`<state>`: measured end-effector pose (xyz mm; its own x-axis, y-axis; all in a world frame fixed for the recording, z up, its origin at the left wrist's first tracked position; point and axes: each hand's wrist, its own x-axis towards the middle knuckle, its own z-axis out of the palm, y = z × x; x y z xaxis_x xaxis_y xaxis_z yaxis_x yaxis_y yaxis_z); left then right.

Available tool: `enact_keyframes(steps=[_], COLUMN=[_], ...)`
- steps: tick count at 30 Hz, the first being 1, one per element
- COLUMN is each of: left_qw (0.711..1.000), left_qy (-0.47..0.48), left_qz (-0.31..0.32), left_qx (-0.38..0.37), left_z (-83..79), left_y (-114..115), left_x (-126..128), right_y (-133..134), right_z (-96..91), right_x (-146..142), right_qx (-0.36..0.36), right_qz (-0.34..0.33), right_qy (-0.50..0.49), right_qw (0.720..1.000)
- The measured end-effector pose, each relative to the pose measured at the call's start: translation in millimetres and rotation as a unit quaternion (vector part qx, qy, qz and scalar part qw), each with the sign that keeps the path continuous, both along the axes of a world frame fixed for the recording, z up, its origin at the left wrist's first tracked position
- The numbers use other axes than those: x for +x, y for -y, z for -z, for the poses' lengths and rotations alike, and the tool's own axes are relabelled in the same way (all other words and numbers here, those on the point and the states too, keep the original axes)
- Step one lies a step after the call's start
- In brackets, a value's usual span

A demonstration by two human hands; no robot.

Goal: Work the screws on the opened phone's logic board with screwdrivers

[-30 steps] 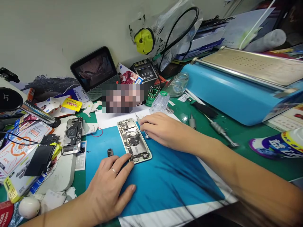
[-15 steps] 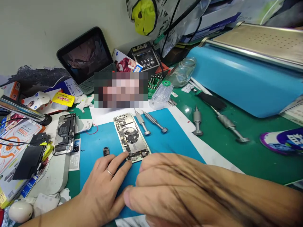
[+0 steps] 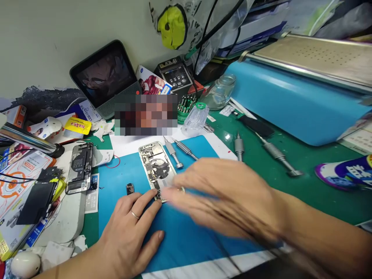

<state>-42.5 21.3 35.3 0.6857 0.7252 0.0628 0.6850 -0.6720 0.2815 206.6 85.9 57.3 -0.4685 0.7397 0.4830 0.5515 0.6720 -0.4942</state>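
Two bare forearms, one slim ring, and loose strands across the view.
Toward 7 o'clock, the left hand (image 3: pixel 124 232) wore a plain, narrow, silvery band (image 3: pixel 134 213) near the base of the middle finger, its surface smooth and catching the light; the thumbnail (image 3: pixel 161 235) looked short and rounded. The left forearm (image 3: pixel 72 259), toward 8 o'clock, was bare as far as the picture's edge. Toward 4 o'clock, the right forearm (image 3: pixel 319 228) was bare too, and the right hand (image 3: pixel 229 193) had fingers smeared by blur. Long, fine, hair-like strands (image 3: pixel 232 209), lightly curved, crossed it toward 5 o'clock.
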Motion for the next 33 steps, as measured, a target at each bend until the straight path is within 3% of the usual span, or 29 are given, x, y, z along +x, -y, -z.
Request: enact_keyframes(steps=[1,3,7,13,19,23,26,29,33], left_qw=[1.000,1.000,1.000,1.000,1.000,1.000,1.000,1.000,1.000], left_qy=[-0.002,0.002,0.011,0.004,0.014,0.016,0.022,0.019,0.008], left_qz=[0.000,0.002,-0.002,-0.009,-0.017,-0.018,-0.019,-0.016,-0.007], left_qx=[0.003,0.010,0.012,-0.001,0.001,0.000,-0.002,-0.004,-0.003], left_z=[0.4,1.3,1.8,1.9,3.8,2.8,3.3,3.6,1.4], left_y=[0,-1,0,2,4,4,4,4,3], left_x=[0,0,0,-1,-1,-1,-1,-1,0], right_y=[-8,-24,-45,-50,-48,-41,-36,-32,-29], right_z=[-1.4,0.9,20.5,32.9,18.8,7.4,3.2,6.1,13.3], right_x=[4,11,21,17,15,13,10,6,4], right_qx=[0.046,0.098,0.030,0.009,0.007,-0.011,-0.008,0.036,0.081], right_qz=[-0.035,0.034,0.144,0.149,0.104,0.039,-0.039,-0.059,-0.033], right_qy=[0.060,0.157,0.288,0.313,0.277,0.085,-0.043,-0.062,-0.068], right_qw=[0.997,0.982,0.946,0.938,0.955,0.996,0.998,0.996,0.994])
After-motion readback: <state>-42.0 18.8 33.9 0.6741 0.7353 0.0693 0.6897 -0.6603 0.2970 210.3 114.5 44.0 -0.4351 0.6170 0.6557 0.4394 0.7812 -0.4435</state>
